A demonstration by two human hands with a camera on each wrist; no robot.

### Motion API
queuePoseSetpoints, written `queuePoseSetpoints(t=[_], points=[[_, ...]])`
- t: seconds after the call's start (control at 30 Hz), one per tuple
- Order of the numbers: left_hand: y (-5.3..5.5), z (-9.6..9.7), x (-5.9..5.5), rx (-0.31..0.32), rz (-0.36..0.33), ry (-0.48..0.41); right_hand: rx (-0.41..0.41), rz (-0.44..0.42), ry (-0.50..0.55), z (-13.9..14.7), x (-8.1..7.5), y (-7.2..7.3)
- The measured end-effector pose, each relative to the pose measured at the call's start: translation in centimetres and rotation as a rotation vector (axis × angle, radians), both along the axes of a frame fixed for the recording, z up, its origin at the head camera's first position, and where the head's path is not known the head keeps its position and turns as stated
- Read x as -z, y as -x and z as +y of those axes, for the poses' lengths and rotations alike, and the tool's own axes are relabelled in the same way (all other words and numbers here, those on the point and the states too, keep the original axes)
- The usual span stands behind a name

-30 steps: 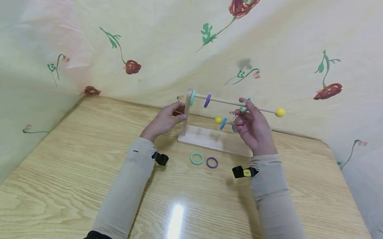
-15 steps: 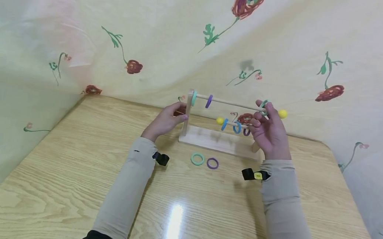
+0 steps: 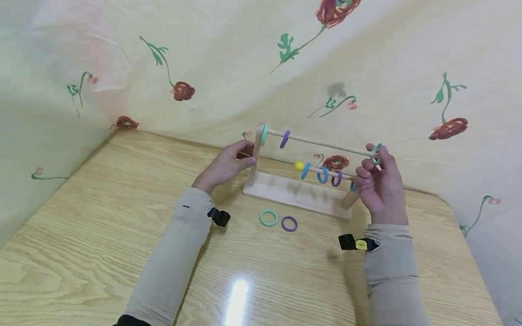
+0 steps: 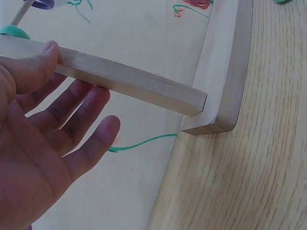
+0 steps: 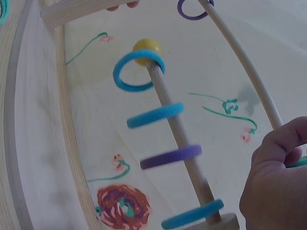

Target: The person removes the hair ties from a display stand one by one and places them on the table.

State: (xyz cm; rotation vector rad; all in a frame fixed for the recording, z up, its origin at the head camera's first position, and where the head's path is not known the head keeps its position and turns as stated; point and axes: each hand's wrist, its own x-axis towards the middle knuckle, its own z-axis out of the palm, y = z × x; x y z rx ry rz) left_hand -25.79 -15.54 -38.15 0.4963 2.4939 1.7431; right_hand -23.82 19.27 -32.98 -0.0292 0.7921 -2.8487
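A wooden stand with a long flat base (image 3: 295, 191) carries two thin rods. My left hand (image 3: 226, 165) grips its left post (image 4: 129, 81), thumb on one side and fingers behind. At the right end of the upper rod (image 3: 326, 144), my right hand (image 3: 384, 189) pinches a mint-green ring (image 3: 373, 151) that is around the rod. The hand hides that rod's tip. Further left on it hang a green ring (image 3: 264, 135) and a purple ring (image 3: 285, 139). The lower rod (image 5: 168, 103), tipped with a yellow ball (image 3: 299, 166), bears several blue and purple rings.
In front of the base, a loose green ring (image 3: 267, 226) and a loose purple ring (image 3: 283, 225) lie on the wood-grain table (image 3: 101, 232). A flower-patterned cloth (image 3: 232, 55) hangs behind the stand, close to the table's back edge.
My right hand has slid rightward along the upper rod with the green ring, and the rod's yellow ball is now hidden. More lower-rod rings show. The left hand stays on the post.
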Motion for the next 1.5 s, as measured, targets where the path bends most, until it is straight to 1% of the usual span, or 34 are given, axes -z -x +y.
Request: queuePoseSetpoints(t=[0.33, 0.43, 0.57, 0.73, 0.8, 0.87, 1.03, 1.27, 1.37, 1.5], points=[[0.2, 0.0, -0.1, -0.003, -0.004, 0.009, -0.006, -0.014, 0.000, 0.9, 0.0, 0.0], [0.2, 0.0, 0.0, -0.004, -0.005, 0.009, 0.002, -0.025, -0.020, 1.1, 0.0, -0.1], [0.2, 0.0, 0.0, -0.007, -0.001, 0.008, 0.035, -0.057, -0.036, 1.3, -0.3, -0.4], [0.2, 0.1, -0.1, -0.011, -0.007, 0.011, 0.097, -0.129, -0.032, 1.6, -0.6, -1.2], [0.2, 0.1, -0.1, -0.011, -0.008, 0.010, 0.110, -0.141, -0.034, 1.7, -0.5, -1.5], [0.1, 0.1, -0.1, -0.013, -0.009, 0.009, 0.114, -0.133, -0.048, 2.0, -0.4, -1.8], [0.2, 0.0, -0.2, -0.010, -0.011, 0.000, 0.094, -0.082, -0.155, 2.3, -0.2, -2.4], [-0.1, 0.0, -0.1, -0.008, -0.007, 0.003, 0.029, -0.010, -0.325, 2.3, 0.4, -2.9], [-0.1, -0.1, -0.1, -0.009, -0.001, 0.011, 0.009, 0.014, -0.387, 2.1, 0.7, -3.0], [-0.1, 0.0, -0.1, -0.006, 0.011, 0.017, -0.017, 0.067, -0.466, 2.1, 0.9, -3.3]])
